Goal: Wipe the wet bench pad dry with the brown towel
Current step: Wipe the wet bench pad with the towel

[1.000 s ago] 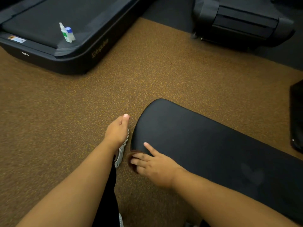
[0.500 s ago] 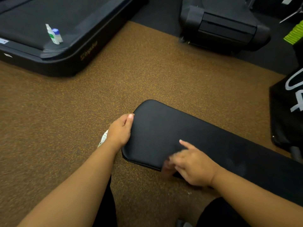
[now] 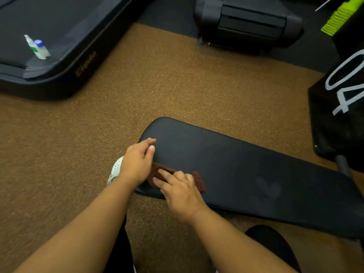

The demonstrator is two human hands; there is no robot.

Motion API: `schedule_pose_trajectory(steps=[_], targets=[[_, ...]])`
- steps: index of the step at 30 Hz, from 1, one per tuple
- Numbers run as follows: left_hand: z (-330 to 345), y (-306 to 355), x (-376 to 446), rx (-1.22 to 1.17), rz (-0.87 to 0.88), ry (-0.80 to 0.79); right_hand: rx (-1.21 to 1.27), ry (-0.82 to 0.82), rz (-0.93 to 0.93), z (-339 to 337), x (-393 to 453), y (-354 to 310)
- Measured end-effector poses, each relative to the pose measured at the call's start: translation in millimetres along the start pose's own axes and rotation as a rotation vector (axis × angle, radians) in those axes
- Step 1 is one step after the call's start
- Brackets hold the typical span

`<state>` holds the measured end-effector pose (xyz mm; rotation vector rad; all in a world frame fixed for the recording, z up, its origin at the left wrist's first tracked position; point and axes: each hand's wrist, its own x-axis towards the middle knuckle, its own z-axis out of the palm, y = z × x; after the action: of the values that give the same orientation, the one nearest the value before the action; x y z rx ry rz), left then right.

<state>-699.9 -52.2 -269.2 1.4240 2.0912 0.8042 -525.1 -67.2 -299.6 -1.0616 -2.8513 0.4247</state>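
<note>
The black bench pad runs from the middle of the view to the lower right, with faint smudge marks on its surface. A folded brown towel lies on the pad near its near-left corner. My right hand presses flat on the towel, fingers spread over it. My left hand rests at the pad's left end, its fingers loosely curled and touching the pad and the towel's left edge.
A black treadmill deck with a small spray bottle lies at the upper left. Another black machine stands at the top. A black weight block marked "04" is at the right. Brown speckled floor surrounds the bench.
My right hand has brought the towel from the pad's near edge up onto its top surface. My left hand has shifted slightly right onto the pad's end.
</note>
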Motion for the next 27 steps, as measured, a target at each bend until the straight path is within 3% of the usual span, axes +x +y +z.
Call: schedule_pose_trajectory(steps=[6, 11, 13, 15, 20, 22, 24, 27], targets=[[37, 38, -3, 0.111, 0.217, -0.316, -0.063, 0.096, 0.461, -20, -93, 90], [64, 75, -10, 0.163, 0.312, -0.456, -0.090, 0.074, 1.235, -52, -160, 159], [71, 84, -12, 0.159, 0.315, -0.469, -0.061, 0.087, 1.399, -54, -152, 162], [79, 90, -12, 0.146, 0.315, -0.471, -0.058, 0.100, 1.308, -48, -127, 144], [95, 105, -10, 0.162, 0.325, -0.409, 0.019, -0.013, 0.610, -25, -60, 75], [98, 110, -9, 0.159, 0.304, -0.409, 0.042, -0.020, 0.418, -29, -54, 74], [101, 115, -7, 0.176, 0.304, -0.421, 0.004, 0.004, 0.374, -32, -64, 96], [109, 122, -4, 0.204, 0.330, -0.450, -0.020, 0.101, 0.611, -38, -105, 146]])
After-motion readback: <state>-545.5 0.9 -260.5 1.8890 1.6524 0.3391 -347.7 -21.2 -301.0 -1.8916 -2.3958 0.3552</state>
